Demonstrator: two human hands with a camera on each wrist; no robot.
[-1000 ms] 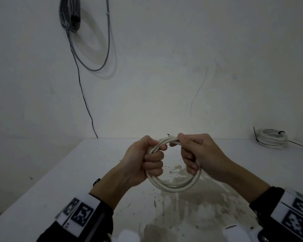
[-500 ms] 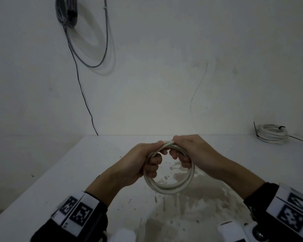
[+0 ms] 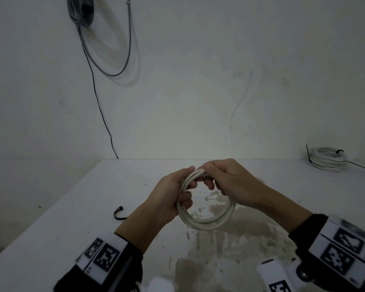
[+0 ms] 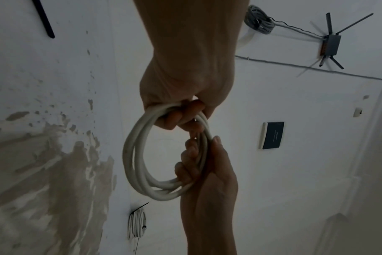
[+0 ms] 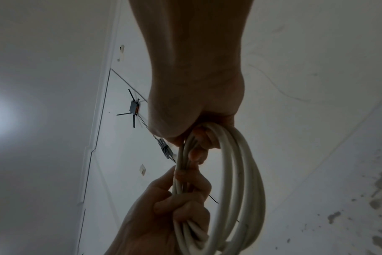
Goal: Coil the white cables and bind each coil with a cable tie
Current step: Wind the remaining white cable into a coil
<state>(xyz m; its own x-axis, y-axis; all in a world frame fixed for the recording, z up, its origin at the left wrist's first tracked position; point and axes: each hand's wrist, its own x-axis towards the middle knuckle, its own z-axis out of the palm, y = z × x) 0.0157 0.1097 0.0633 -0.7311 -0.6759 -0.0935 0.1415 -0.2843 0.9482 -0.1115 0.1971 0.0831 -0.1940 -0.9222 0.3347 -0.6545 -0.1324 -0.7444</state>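
Observation:
A white cable coil (image 3: 207, 223) of several loops hangs upright over the table, held by both hands. My left hand (image 3: 182, 196) grips the coil's left side, fingers curled round the bundled strands. My right hand (image 3: 212, 180) grips the top right part, close to the left thumb. In the left wrist view the left hand (image 4: 177, 117) holds the coil (image 4: 133, 155) from above and the right hand (image 4: 196, 160) from below. The right wrist view shows the right hand (image 5: 199, 143) and left hand (image 5: 181, 195) on the same coil (image 5: 240, 181). A black cable tie (image 3: 118, 212) lies on the table, left of my left forearm.
A second white coil (image 3: 328, 159), bound with black ties, lies at the table's far right by the wall. The white table (image 3: 72, 218) has a large brownish stain (image 3: 230, 249) under my hands. Grey cables (image 3: 80, 11) hang on the wall at upper left.
My right hand has slid along the top of the coil toward the left hand. The coil hangs slightly lower, and the black tie on the table is now in plain view.

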